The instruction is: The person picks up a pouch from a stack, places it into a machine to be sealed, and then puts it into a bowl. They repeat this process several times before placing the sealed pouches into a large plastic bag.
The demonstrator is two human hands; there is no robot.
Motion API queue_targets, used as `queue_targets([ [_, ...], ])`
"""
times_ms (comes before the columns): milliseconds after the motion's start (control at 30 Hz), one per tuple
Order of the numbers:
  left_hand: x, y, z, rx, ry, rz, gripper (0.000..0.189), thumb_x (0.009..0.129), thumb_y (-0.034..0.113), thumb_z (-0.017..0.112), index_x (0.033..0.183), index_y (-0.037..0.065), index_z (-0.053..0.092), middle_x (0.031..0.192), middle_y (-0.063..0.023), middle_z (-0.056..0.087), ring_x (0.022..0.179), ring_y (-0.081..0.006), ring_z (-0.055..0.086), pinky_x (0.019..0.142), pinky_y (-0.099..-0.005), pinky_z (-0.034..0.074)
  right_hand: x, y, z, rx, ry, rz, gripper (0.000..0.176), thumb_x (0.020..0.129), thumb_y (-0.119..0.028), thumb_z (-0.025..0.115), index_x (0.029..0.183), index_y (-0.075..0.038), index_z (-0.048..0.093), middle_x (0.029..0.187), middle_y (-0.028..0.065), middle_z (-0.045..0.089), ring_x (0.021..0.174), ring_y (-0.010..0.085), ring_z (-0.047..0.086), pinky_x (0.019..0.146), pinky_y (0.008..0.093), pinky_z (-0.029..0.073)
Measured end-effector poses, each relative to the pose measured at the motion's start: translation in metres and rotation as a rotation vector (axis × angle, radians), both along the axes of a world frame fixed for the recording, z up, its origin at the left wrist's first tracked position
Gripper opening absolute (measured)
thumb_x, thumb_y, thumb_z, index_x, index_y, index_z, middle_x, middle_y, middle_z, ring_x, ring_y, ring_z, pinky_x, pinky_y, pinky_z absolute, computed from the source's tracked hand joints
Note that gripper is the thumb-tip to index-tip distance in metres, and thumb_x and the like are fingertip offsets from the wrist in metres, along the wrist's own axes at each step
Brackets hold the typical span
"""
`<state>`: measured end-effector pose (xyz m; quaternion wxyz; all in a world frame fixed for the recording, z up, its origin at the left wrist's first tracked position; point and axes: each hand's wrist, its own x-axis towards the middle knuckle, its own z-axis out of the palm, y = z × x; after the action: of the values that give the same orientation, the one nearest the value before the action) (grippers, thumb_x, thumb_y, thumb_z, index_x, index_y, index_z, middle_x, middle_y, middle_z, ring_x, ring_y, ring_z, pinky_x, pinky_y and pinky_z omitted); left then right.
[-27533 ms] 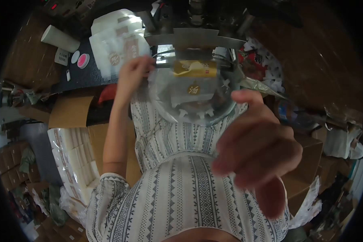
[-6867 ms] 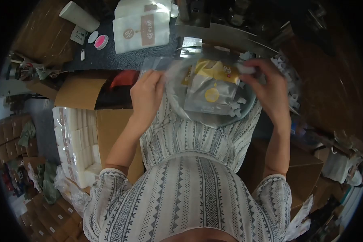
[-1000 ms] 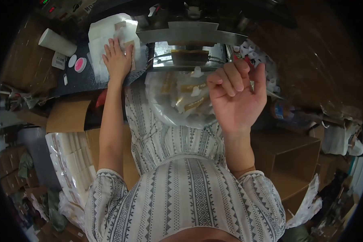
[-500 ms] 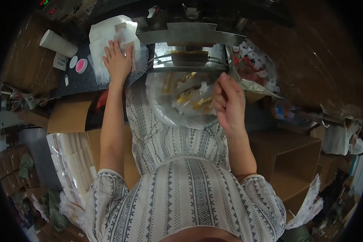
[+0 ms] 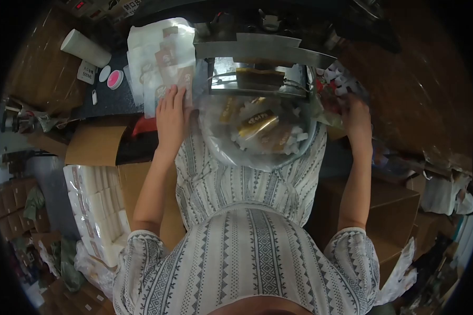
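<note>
My left hand (image 5: 171, 116) has its fingers stretched out over the lower edge of a stack of flat, see-through pouches with pale printed labels (image 5: 165, 68). My right hand (image 5: 357, 119) reaches into a bag of small white and red plastic parts (image 5: 344, 79) at the right; its fingertips are blurred and partly hidden among them. On my lap, between the hands, a round plastic-lined tub (image 5: 223, 149) holds several clear pouches with gold labels (image 5: 258, 123) and white spouts. Just beyond it stands a metal machine (image 5: 263, 44) with a long flat bar.
A white paper cup (image 5: 86, 47) lies on its side on the dark worktop (image 5: 115, 102), near a pink round tin (image 5: 115, 79) and a small labelled box (image 5: 86, 72). Cardboard boxes (image 5: 100, 142) flank me, with wrapped white packs (image 5: 97, 205) at the left.
My right hand has moved right, from above the tub to the bag of small parts. My left hand has slid down toward the lower edge of the pouch stack. The view has shifted slightly.
</note>
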<state>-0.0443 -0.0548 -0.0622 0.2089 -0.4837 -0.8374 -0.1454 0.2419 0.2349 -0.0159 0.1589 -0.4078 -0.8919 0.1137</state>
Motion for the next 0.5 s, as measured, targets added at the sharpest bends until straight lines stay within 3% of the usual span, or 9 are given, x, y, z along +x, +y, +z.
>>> queue_targets([
  [67, 0.003, -0.007, 0.027, -0.081, -0.354, 0.119, 0.023, 0.083, 0.012, 0.060, 0.106, 0.007, 0.060, 0.105, -0.0126, 0.061, 0.098, -0.0330, 0.058, 0.082, -0.0414, 0.045, -0.004, -0.009, 0.018, -0.065, 0.076, 0.000, 0.020, 0.083, -0.006, 0.057, 0.101, -0.002, 0.062, 0.091, 0.0186, 0.064, 0.082, 0.0347, 0.062, 0.073, 0.0399, 0.049],
  [100, 0.006, -0.011, 0.028, -0.078, -0.352, 0.143, 0.023, 0.083, 0.012, 0.060, 0.106, 0.007, 0.060, 0.105, -0.0126, 0.061, 0.098, -0.0330, 0.058, 0.082, -0.0414, 0.045, -0.008, -0.014, 0.030, -0.128, 0.152, -0.010, 0.020, 0.082, -0.005, 0.059, 0.102, -0.002, 0.062, 0.092, 0.0195, 0.064, 0.080, 0.0336, 0.064, 0.071, 0.0388, 0.050],
  [133, 0.012, -0.015, 0.028, 0.045, -0.370, 0.124, 0.018, 0.082, 0.010, 0.060, 0.099, 0.007, 0.061, 0.095, -0.0120, 0.061, 0.087, -0.0333, 0.059, 0.074, -0.0406, 0.046, -0.014, -0.024, 0.039, -0.136, 0.152, 0.011, 0.020, 0.082, -0.005, 0.059, 0.102, -0.002, 0.062, 0.092, 0.0195, 0.064, 0.080, 0.0336, 0.064, 0.071, 0.0388, 0.050],
  [167, 0.018, -0.018, 0.028, 0.168, -0.382, 0.100, 0.013, 0.081, 0.009, 0.060, 0.093, 0.006, 0.062, 0.085, -0.0114, 0.061, 0.075, -0.0337, 0.060, 0.065, -0.0397, 0.047, -0.022, -0.037, 0.048, -0.309, 0.261, 0.090, 0.021, 0.081, -0.004, 0.061, 0.102, -0.002, 0.062, 0.091, 0.0184, 0.064, 0.077, 0.0324, 0.064, 0.070, 0.0371, 0.051],
  [233, 0.040, -0.011, 0.037, 0.188, -0.392, 0.058, 0.010, 0.081, 0.008, 0.060, 0.090, 0.007, 0.063, 0.082, -0.0119, 0.061, 0.072, -0.0338, 0.060, 0.061, -0.0392, 0.047, -0.045, -0.064, 0.056, -0.494, 0.370, 0.168, 0.022, 0.081, -0.004, 0.062, 0.102, -0.001, 0.062, 0.090, 0.0172, 0.065, 0.074, 0.0312, 0.064, 0.069, 0.0353, 0.051],
  [300, 0.061, -0.003, 0.049, 0.211, -0.453, -0.040, 0.008, 0.079, 0.008, 0.062, 0.087, 0.007, 0.063, 0.081, -0.0116, 0.061, 0.069, -0.0330, 0.060, 0.057, -0.0383, 0.047, -0.066, -0.091, 0.061, -0.430, 0.442, 0.539, 0.022, 0.079, -0.003, 0.065, 0.101, -0.002, 0.063, 0.092, 0.0145, 0.065, 0.075, 0.0285, 0.064, 0.069, 0.0342, 0.051],
  [333, 0.067, -0.001, 0.053, 0.209, -0.455, -0.038, 0.008, 0.079, 0.008, 0.062, 0.087, 0.007, 0.063, 0.081, -0.0116, 0.061, 0.069, -0.0330, 0.060, 0.057, -0.0383, 0.047, -0.071, -0.096, 0.060, -0.434, 0.440, 0.539, 0.022, 0.079, -0.003, 0.065, 0.101, -0.002, 0.063, 0.092, 0.0145, 0.065, 0.075, 0.0285, 0.064, 0.069, 0.0342, 0.051],
  [400, 0.073, 0.002, 0.058, 0.164, -0.481, -0.073, 0.007, 0.080, 0.010, 0.063, 0.086, 0.007, 0.063, 0.080, -0.0106, 0.061, 0.068, -0.0324, 0.060, 0.056, -0.0383, 0.047, -0.082, -0.098, 0.058, -0.148, 0.384, 0.727, 0.025, 0.079, -0.005, 0.065, 0.104, -0.003, 0.062, 0.097, 0.0133, 0.064, 0.078, 0.0274, 0.065, 0.071, 0.0344, 0.052],
  [500, 0.074, 0.007, 0.059, 0.088, -0.571, -0.215, 0.005, 0.081, 0.011, 0.063, 0.083, 0.007, 0.063, 0.075, -0.0110, 0.060, 0.067, -0.0328, 0.059, 0.055, -0.0382, 0.046, -0.082, -0.092, 0.060, -0.264, 0.316, 0.792, 0.026, 0.079, -0.005, 0.065, 0.105, -0.003, 0.062, 0.101, 0.0126, 0.063, 0.082, 0.0262, 0.065, 0.074, 0.0341, 0.051],
])
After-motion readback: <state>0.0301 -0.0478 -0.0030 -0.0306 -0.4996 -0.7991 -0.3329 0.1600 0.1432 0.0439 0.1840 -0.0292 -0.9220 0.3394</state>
